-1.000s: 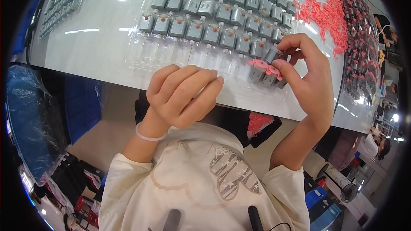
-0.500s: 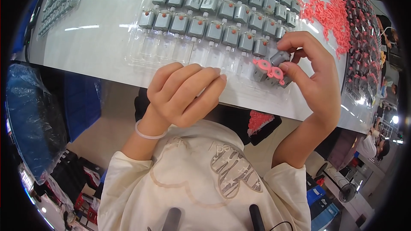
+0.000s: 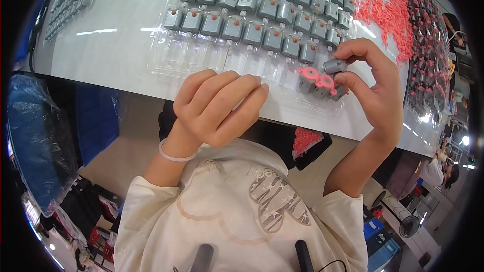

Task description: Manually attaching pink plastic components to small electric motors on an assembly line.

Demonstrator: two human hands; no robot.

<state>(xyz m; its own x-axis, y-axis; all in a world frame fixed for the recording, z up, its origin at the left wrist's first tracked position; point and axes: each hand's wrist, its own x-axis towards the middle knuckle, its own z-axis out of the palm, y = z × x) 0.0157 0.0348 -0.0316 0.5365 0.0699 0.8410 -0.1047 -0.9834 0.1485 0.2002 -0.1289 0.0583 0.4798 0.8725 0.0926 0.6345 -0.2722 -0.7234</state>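
Note:
Thumb and fingers of my right hand (image 3: 370, 73) close round a small grey electric motor (image 3: 333, 66) at the tray's near right corner. Right below it, a few motors stand together in the clear plastic tray (image 3: 160, 65); two carry pink ring-shaped pieces (image 3: 325, 83) on top. My left hand (image 3: 219, 108) hovers by the tray's near edge with its fingers curled toward the thumb side. Whatever the left fingertips pinch, if anything, is hidden. Rows of grey motors (image 3: 232, 28) with orange-red dots fill the tray's far part.
A heap of loose pink pieces (image 3: 385, 10) spreads at the far right. Beside it, another tray (image 3: 426, 50) holds many dark parts with pink pieces. A further tray of motors (image 3: 75, 2) lies at the far left. The white table's front edge (image 3: 136, 95) runs below my hands.
My right hand has shifted slightly right, and the motor in it now lies more sideways, a little apart from the pink pieces. My left hand has barely moved.

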